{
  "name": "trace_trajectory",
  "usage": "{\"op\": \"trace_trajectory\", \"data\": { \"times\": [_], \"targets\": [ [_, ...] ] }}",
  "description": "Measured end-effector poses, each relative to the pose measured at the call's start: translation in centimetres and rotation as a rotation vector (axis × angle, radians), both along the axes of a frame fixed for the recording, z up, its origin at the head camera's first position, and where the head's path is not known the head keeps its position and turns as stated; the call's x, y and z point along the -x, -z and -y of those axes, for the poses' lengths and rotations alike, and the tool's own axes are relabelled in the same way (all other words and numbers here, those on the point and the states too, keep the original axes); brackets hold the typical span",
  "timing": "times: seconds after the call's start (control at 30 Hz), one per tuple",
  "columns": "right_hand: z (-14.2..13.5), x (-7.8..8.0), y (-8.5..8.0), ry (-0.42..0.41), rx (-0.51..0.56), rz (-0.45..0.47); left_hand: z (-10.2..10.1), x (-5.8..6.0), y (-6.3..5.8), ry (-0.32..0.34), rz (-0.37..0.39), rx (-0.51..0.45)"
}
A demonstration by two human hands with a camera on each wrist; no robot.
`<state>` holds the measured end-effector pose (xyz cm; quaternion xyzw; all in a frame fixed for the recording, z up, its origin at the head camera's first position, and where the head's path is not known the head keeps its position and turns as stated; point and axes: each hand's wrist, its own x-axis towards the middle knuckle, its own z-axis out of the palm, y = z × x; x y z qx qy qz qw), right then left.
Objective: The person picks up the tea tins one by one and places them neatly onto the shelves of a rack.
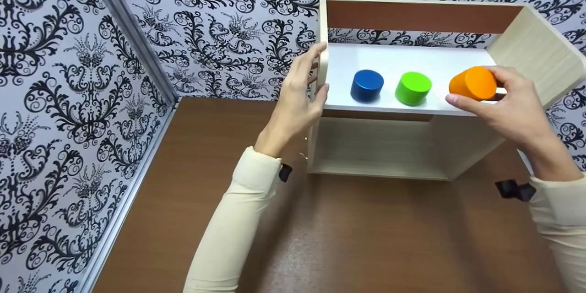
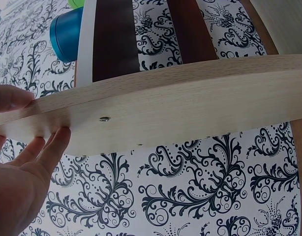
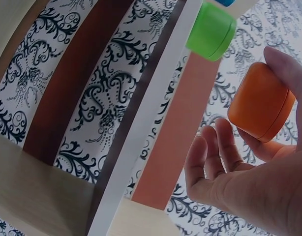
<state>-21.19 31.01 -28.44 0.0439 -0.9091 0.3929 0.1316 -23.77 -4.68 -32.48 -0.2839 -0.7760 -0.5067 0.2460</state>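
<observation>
An orange lidded container (image 1: 474,83) is pinched between the thumb and forefinger of my right hand (image 1: 517,105), tilted over the right part of the white shelf board (image 1: 380,57). In the right wrist view the other fingers (image 3: 225,145) curl below the orange container (image 3: 261,103) without touching it. My left hand (image 1: 297,94) grips the left side panel (image 1: 323,55) of the small shelf unit. Its thumb and fingertips press opposite faces of the panel (image 2: 180,98) in the left wrist view. A blue container (image 1: 367,85) and a green container (image 1: 413,88) stand upright on the board.
Below the board is a lower compartment (image 1: 375,146). The right side panel (image 1: 535,55) rises beside my right hand. The unit stands on a brown wooden surface (image 1: 219,146) against patterned wallpaper (image 1: 219,18). Another patterned wall (image 1: 78,100) runs along the left.
</observation>
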Motion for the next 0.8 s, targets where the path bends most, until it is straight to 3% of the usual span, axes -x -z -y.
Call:
{"op": "trace_trajectory", "data": {
  "times": [0.4, 0.8],
  "targets": [
    [-0.7, 2.1, 0.6, -0.007, -0.092, 0.083, 0.0, 0.1, 0.1, 0.004, -0.016, -0.009],
    [-1.1, 2.9, 1.2, -0.007, -0.152, 0.186, 0.0, 0.0, 0.0, 0.008, 0.002, -0.013]
  ]
}}
